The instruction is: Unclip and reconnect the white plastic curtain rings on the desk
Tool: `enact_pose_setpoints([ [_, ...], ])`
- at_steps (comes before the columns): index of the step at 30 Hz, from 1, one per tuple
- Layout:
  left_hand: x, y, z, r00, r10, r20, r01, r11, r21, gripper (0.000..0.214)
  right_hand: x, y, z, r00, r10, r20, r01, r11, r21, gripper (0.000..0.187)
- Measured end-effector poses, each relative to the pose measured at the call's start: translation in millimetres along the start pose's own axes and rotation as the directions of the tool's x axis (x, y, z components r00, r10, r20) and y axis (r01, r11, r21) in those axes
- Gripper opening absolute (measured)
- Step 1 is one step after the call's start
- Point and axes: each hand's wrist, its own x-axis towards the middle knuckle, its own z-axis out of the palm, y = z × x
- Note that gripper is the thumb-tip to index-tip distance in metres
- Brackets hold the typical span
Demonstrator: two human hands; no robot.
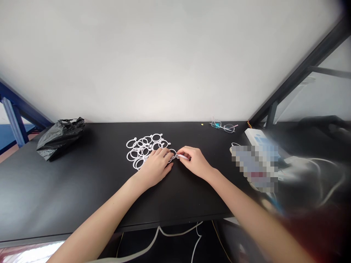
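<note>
Several white plastic curtain rings [132,155], each with a small round eyelet on its rim, lie in an overlapping cluster on the black tabletop [197,197]. My left hand [155,166] rests over the right side of the cluster and hides part of it. Its thumb and forefinger close on a white curtain ring at the cluster's right edge. Just to the right, my right hand [194,160] pinches another white curtain ring [183,157], seen nearly edge-on. The two held rings meet between my fingertips; whether they are linked is too small to tell.
A crumpled black plastic bag [61,137] sits at the left. Eyeglasses [223,126] lie at the back right, near a tiny yellow bit [202,124]. A white box [257,137], a pixelated object [253,170] and blurred cables are on the right. Cables [148,248] hang below the front edge.
</note>
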Motion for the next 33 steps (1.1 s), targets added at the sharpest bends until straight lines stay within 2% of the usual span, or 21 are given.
enact_pose_setpoints([
  [33,-0.4,0.2,0.7,1.0,-0.003,0.014,0.003,1.0,-0.003,0.023,2.2,1.7,-0.9,1.0,0.028,0.011,-0.028,1.0,0.012,0.013],
])
